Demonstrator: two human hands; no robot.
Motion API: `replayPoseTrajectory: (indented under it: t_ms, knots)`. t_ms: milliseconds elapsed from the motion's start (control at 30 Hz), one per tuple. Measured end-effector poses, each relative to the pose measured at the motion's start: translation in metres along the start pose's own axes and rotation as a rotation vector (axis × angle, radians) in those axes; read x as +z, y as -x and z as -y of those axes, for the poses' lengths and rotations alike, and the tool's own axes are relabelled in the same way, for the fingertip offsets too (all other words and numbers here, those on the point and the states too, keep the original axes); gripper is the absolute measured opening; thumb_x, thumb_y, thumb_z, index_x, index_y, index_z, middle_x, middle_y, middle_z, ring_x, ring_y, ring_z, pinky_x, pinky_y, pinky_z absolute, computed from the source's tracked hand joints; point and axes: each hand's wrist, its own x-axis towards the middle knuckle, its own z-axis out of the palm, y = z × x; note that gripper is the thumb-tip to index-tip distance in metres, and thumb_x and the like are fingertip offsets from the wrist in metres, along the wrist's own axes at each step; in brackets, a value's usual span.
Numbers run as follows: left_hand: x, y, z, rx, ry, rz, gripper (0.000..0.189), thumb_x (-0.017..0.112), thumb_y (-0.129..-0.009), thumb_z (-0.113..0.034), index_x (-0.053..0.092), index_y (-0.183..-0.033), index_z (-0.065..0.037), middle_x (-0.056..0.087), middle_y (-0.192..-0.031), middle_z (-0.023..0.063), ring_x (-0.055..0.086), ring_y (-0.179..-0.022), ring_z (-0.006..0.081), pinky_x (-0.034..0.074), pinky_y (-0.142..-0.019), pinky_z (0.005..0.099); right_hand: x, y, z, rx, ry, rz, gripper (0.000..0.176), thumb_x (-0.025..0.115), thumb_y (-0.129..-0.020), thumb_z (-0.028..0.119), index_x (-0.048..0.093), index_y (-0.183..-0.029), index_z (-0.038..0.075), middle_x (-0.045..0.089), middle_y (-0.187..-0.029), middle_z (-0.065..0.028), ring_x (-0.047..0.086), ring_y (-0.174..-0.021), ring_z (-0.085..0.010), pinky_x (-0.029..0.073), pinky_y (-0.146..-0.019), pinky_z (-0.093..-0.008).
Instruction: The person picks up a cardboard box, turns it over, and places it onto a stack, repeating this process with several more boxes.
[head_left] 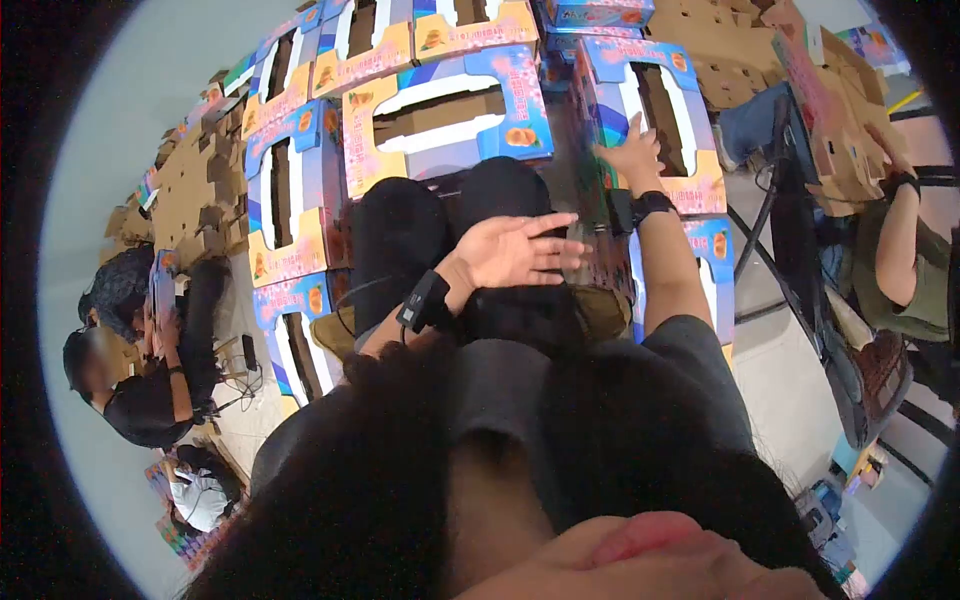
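My left hand [515,250] is held palm up above my knees, fingers stretched out to the right with nothing in them. My right hand [636,160] has its fingers spread over the left side of a printed cardboard box [695,150], which has peach pictures and a large cutout in its top. The fingertips overlap the white edge of that cutout. In front of my knees is another such box [455,150] with a wide cutout showing brown cardboard inside. Both wrists carry dark strapped devices.
More printed boxes [290,200] line the left side and the back. Stacks of flat brown cardboard [205,170] lie at the far left. A person [140,400] sits at the left; at the right, another person's arm [900,240] reaches to a brown cardboard piece [835,130].
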Motion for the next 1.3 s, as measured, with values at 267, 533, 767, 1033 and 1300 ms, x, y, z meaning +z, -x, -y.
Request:
replayPoseTrajectory:
  t_ms: [267, 533, 767, 1033, 1300]
  knots:
    - [-0.002, -0.002, -0.005, -0.089, -0.060, 0.018, 0.071, 0.039, -0.095, -0.040, 0.008, -0.151, -0.008, 0.021, -0.148, 0.0308, 0.023, -0.138, 0.0441, 0.025, -0.111, 0.0526, 0.016, -0.002, 0.001, -0.027, 0.001, -0.040, 0.108, 0.071, -0.068, 0.045, 0.006, -0.151, 0.025, 0.032, -0.140, -0.0238, 0.032, -0.131, -0.0415, 0.029, -0.101, -0.0584]
    - [-0.006, -0.003, -0.004, -0.092, -0.015, 0.033, 0.073, 0.039, -0.095, -0.040, 0.006, -0.151, -0.008, 0.018, -0.148, 0.0330, 0.020, -0.139, 0.0457, 0.025, -0.110, 0.0527, 0.021, 0.001, 0.000, -0.070, 0.010, -0.050, 0.104, 0.071, -0.067, 0.045, 0.013, -0.151, 0.026, 0.036, -0.136, -0.0237, 0.035, -0.129, -0.0397, 0.035, -0.097, -0.0579]
    - [-0.004, -0.003, -0.003, -0.102, -0.018, 0.022, 0.072, 0.039, -0.095, -0.040, 0.007, -0.151, -0.007, 0.018, -0.149, 0.0324, 0.020, -0.139, 0.0453, 0.026, -0.110, 0.0526, 0.024, 0.009, -0.002, -0.131, 0.004, -0.129, 0.105, 0.072, -0.067, 0.042, 0.011, -0.151, 0.023, 0.041, -0.125, -0.0233, 0.039, -0.122, -0.0418, 0.033, -0.099, -0.0560]
    - [-0.003, -0.003, -0.005, -0.112, 0.014, 0.024, 0.072, 0.039, -0.095, -0.039, 0.007, -0.151, -0.008, 0.019, -0.149, 0.0313, 0.020, -0.139, 0.0446, 0.025, -0.111, 0.0533, 0.017, 0.017, 0.004, -0.130, 0.036, -0.072, 0.106, 0.070, -0.067, 0.043, 0.009, -0.151, 0.023, 0.038, -0.130, -0.0238, 0.038, -0.124, -0.0409, 0.033, -0.098, -0.0548]
    - [-0.004, -0.003, -0.006, -0.117, -0.001, 0.126, 0.064, 0.039, -0.097, -0.041, 0.019, -0.149, -0.011, 0.026, -0.149, 0.0249, 0.026, -0.139, 0.0395, 0.028, -0.110, 0.0514, 0.019, 0.020, 0.010, -0.083, 0.096, -0.106, 0.107, 0.070, -0.068, 0.051, 0.009, -0.151, 0.024, 0.038, -0.135, -0.0223, 0.039, -0.124, -0.0395, 0.034, -0.099, -0.0543]
